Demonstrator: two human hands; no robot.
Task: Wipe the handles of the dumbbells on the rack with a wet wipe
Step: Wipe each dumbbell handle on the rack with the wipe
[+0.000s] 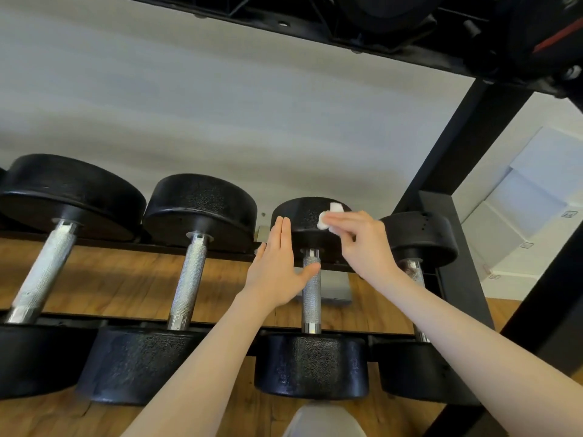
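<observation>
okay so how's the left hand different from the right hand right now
The left hand is flat, fingers straight, holding nothing; the right hand pinches a white wipe. The left sits beside the handle, thumb across it; the right is higher, at the dumbbell's far head. Both reach for the same dumbbell.

free: gaps betw handles [311,291] | blocked: heads [310,364], upper shelf [362,33], post [467,146] R
</observation>
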